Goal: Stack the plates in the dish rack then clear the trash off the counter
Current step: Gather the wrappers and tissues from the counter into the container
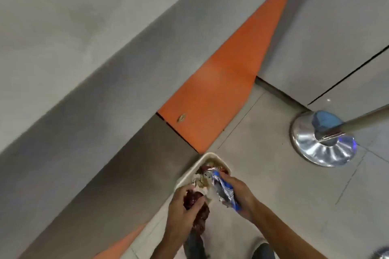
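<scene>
A beige tray-like container (212, 156) filled with crumpled wrappers and scraps sits low in the head view, beside the counter's front panel. My left hand (182, 214) grips a dark red crumpled wrapper (194, 197) at the container's near edge. My right hand (239, 195) holds a silver and blue foil wrapper (222, 187) over the container. Neither plates nor a dish rack are in view.
The grey counter (63, 38) runs diagonally across the left. An orange panel (221, 90) lies below its edge. A shiny metal stand base (322, 147) with a pole stands on the tiled floor at right. My shoes (263, 251) show at the bottom.
</scene>
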The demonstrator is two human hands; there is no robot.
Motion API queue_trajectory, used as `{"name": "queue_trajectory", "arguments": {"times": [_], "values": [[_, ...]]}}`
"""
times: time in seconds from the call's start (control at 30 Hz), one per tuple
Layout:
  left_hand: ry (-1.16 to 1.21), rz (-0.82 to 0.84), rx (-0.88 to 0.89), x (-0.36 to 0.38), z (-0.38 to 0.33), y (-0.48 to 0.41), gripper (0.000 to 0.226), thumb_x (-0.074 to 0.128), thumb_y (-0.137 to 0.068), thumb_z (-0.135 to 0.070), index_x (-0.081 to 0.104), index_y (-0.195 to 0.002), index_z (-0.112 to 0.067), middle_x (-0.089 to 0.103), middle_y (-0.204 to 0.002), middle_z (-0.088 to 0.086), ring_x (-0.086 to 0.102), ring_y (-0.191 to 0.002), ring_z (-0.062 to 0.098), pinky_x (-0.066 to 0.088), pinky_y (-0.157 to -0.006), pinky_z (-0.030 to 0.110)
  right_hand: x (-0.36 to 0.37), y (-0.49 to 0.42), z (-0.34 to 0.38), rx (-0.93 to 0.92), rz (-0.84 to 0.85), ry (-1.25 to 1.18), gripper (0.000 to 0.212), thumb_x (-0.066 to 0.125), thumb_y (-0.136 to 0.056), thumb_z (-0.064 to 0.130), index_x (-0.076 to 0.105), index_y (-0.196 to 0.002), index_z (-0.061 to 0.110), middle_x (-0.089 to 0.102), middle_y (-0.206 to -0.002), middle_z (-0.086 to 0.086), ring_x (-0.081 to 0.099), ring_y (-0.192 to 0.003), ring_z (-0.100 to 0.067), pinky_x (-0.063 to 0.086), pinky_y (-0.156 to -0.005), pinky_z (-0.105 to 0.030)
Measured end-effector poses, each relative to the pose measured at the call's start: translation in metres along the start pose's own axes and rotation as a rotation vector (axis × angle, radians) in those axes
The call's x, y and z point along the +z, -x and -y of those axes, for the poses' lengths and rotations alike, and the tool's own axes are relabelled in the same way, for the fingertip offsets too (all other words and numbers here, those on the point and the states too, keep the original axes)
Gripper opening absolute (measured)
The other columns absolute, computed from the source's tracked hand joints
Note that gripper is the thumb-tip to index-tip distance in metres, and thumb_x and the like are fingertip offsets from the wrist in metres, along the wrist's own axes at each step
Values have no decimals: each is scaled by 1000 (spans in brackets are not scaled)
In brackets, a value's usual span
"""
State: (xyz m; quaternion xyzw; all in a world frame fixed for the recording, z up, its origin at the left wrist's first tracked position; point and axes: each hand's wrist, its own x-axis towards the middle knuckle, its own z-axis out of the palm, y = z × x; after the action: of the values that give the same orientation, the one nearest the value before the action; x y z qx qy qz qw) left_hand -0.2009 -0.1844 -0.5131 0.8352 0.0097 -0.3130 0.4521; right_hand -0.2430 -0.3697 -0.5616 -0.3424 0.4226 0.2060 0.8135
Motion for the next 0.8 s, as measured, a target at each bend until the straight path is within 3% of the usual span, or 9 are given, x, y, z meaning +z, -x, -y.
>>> {"name": "queue_trajectory", "arguments": {"times": [0.13, 0.23, 0.3, 0.37, 0.43, 0.53, 0.63, 0.7, 0.8], "values": [[72, -62, -204, 30, 65, -83, 15, 70, -87, -14, 68, -83, -27, 69, -89, -3, 65, -93, 21, 50, -83, 27, -12, -111, -29, -141, -101, 185, 47, 71, -84, 40, 65, -109, 1, 70, -102, -21, 70, -85, -23, 57, -73, -32], [-3, -58, -276, 47, 95, -122, 8, 65, -92, -21, 62, -84, -22, 68, -85, 6, 62, -80, 21, 49, -73, 31, -44, -202, -83, -126, -153, 303, 97, 69, -62, 77, 45, -130, 12, 57, -125, -10, 59, -116, -28, 50, -94, -38], [-89, 23, -271, 54, 111, -139, 10, 67, -90, -31, 61, -90, -23, 68, -89, 9, 62, -75, 21, 52, -69, 38, -54, -222, -102, -108, -165, 346, 112, 59, -56, 89, 34, -142, 22, 46, -141, -12, 48, -130, -30, 42, -107, -46], [-157, 51, -232, 60, 122, -147, 16, 68, -89, -26, 59, -101, -24, 65, -104, 6, 63, -91, 20, 52, -87, 40, -45, -189, -77, -157, -190, 474, 94, 60, -75, 72, 29, -148, 19, 38, -144, -10, 44, -133, -30, 37, -111, -44], [-212, 25, -170, 63, 121, -148, 27, 66, -89, -11, 57, -113, -20, 56, -110, -5, 56, -102, 13, 43, -94, 26, -41, -172, -58, -297, -247, 593, 73, 60, -87, 45, 29, -148, 18, 37, -143, -11, 41, -134, -28, 36, -112, -39], [-363, -47, 39, 63, 127, -148, 34, 64, -84, 1, 61, -113, -15, 51, -115, -10, 54, -104, 7, 40, -92, 18, -41, -155, -53, -471, -272, 865, 64, 57, -90, 22, 31, -148, 18, 34, -146, -8, 39, -133, -27, 36, -109, -34], [-487, 97, 64, 71, 151, -148, 24, 60, -81, -1, 62, -88, -24, 57, -92, -10, 58, -81, 5, 47, -75, 21, -27, -155, -69, -600, -147, 1406, 44, 49, -93, 21, 48, -137, 14, 39, -140, -10, 41, -126, -31, 39, -102, -40], [-547, 198, -7, 79, 170, -156, 18, 58, -78, -5, 56, -78, -23, 57, -78, -6, 53, -66, 7, 48, -66, 29, -21, -172, -82, -496, -35, 1766, 38, 42, -96, 23, 55, -129, 9, 44, -138, -15, 41, -126, -34, 35, -102, -45], [-506, 303, -106, 95, 184, -174, 25, 56, -78, -2, 60, -93, -20, 65, -88, -3, 65, -80, 17, 56, -77, 39, -21, -211, -96, -213, -28, 2033, 35, 38, -100, 20, 56, -128, 8, 49, -136, -15, 45, -125, -33, 38, -101, -45]]}}
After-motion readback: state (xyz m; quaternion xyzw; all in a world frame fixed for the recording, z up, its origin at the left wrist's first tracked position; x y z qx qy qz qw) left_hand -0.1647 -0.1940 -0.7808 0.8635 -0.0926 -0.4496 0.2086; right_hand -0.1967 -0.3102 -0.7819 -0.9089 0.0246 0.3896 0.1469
